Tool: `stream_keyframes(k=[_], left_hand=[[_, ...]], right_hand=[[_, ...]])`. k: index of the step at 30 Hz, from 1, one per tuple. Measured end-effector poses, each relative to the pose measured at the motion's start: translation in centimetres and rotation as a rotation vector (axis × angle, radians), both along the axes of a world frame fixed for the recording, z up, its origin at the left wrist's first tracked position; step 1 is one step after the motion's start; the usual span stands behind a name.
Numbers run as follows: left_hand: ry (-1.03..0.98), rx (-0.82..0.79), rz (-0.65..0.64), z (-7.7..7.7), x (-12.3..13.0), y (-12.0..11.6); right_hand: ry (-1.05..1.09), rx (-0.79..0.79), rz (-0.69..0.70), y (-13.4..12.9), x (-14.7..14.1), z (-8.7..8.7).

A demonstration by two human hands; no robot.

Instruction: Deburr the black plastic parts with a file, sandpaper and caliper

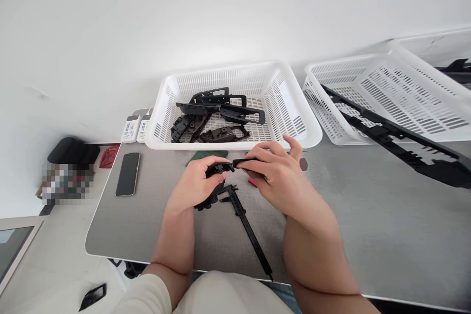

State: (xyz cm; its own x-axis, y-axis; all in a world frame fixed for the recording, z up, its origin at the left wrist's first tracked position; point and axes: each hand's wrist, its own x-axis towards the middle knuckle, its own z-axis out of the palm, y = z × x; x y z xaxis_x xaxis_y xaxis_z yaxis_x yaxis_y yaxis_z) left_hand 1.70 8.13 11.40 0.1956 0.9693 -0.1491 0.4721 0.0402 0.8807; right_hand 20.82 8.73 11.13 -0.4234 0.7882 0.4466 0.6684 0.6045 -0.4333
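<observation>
Just before the basket (206, 146) | left hand (193, 181): gripping part (213, 196) | right hand (283, 174): pinching strip (241, 162) (ends close, likely for control)

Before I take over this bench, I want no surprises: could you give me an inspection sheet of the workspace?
Surface: grey table, caliper lying between the forearms.
Job's things: black part and dark piece in hand; more black parts in the white basket.
Clutter: phone and white boxes at left.
Grips: left hand holds the black part; right hand, the dark piece.
Cables: possibly one by the white boxes; unclear.
Surroundings: white wall behind; black object on the floor.
</observation>
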Motion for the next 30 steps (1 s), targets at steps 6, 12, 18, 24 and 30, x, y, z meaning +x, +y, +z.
stream_keyframes(k=[6, 12, 18, 24, 30], left_hand=[[-0.023, -0.026, 0.004, 0.0, -0.1, -0.1], [-0.271, -0.076, 0.064, -0.1, -0.6, 0.3], [-0.803, -0.144, 0.168, -1.2, -0.8, 1.5], [-0.934, -0.158, 0.307, -1.4, 0.4, 2.0], [-0.956, -0.114, 0.486, -1.8, 1.7, 2.2]], right_hand=[[0.019, -0.030, 0.022, 0.0, -0.2, -0.1], [0.384, -0.321, -0.105, 0.8, 1.0, 0.4], [0.956, -0.989, 0.102, 2.3, 0.1, -0.2], [1.120, -1.196, 0.324, 2.5, -1.4, -0.2], [1.195, -1.338, 0.214, 2.6, -1.7, -0.4]])
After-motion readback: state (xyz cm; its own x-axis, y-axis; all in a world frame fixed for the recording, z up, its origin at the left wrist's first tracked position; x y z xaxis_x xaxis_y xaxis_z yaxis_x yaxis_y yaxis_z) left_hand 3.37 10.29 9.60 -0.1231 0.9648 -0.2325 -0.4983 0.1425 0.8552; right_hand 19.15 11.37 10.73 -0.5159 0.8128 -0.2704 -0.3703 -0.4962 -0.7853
